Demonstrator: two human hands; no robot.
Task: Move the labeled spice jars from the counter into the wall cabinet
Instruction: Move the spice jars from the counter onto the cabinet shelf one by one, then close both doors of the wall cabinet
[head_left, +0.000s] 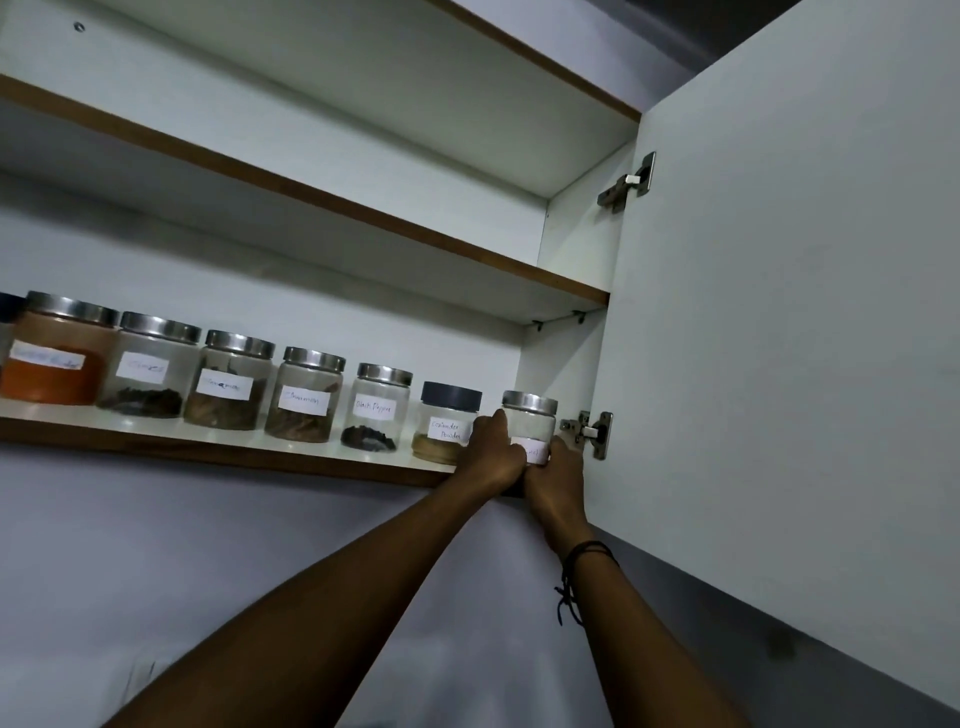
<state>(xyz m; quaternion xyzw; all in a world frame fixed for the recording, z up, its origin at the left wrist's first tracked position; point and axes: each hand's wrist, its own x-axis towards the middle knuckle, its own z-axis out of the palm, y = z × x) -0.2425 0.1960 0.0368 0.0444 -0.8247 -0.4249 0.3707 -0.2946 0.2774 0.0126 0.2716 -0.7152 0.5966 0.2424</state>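
- Here my left hand (492, 451) and right hand (557, 474) both wrap the last spice jar (529, 422), fingers curled round its lower half.
- The jar stands on the cabinet shelf (218, 451), at three o'clock from the coriander jar (445, 426), just beside it.

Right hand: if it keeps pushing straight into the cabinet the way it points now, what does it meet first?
The right hand is already on the rightmost jar, with the left hand on its other side. Straight on, jar and hand would probably reach the cabinet's back wall; depth is unclear. The door hinge sits just right.
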